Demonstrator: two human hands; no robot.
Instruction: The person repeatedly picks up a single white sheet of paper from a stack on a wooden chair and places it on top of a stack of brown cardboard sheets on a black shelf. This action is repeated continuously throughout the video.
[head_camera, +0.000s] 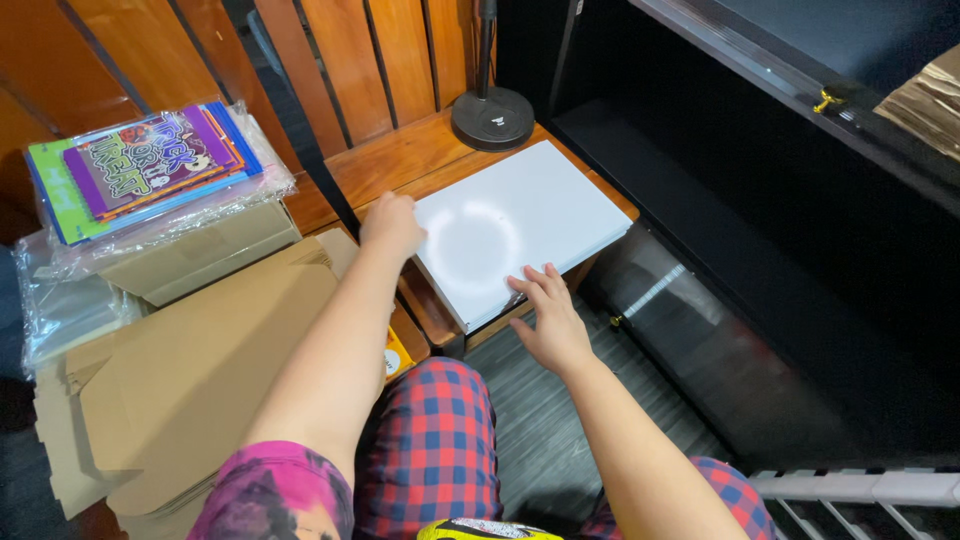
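Packages: a clear plastic bag of colourful printed sheets (150, 165), purple and green on top, is lying at upper left on a stack of flattened brown cardboard boxes (200, 370).
White board: a flat white rectangular board (520, 225) is lying slightly askew on the low wooden desk (400, 160), its near corner overhanging the desk edge.
Lamp base: a round black base (492, 117) is standing just behind the board, on the desk.
Edges and room: a black cabinet (760, 200) is closing in the right side; grey floor (530, 420) is showing open between the knees in red-blue plaid trousers (435, 440).
Left hand: the left hand (392, 225) is resting its loosely curled grip on the board's left edge.
Right hand: the right hand (548, 315) is pressing spread, open fingers onto the board's near edge, clasping nothing.
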